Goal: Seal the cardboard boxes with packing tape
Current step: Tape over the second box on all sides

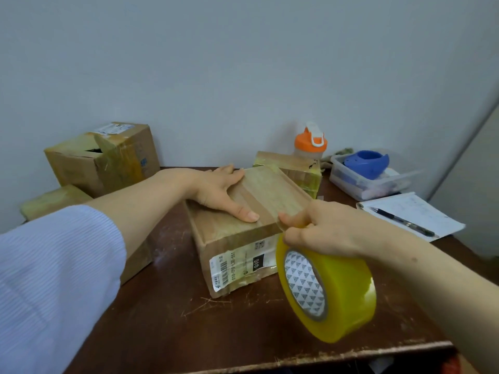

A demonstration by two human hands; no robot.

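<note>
A closed cardboard box [237,247] with a shipping label on its near side lies in the middle of the dark wooden table [167,327]. My left hand [218,191] rests flat on its top, fingers spread, thumb beside the centre seam. My right hand [324,229] grips a large yellow packing tape roll [337,290] at the box's near right corner. A strip of tape runs from the roll onto the box top.
A taped box [299,168] stands behind the middle one. A bigger torn box [108,160] and a flat box [51,201] sit at the left. At the right are an orange-lidded bottle [310,143], a clear tub with a blue dispenser [367,163], and a notepad with a pen [405,221].
</note>
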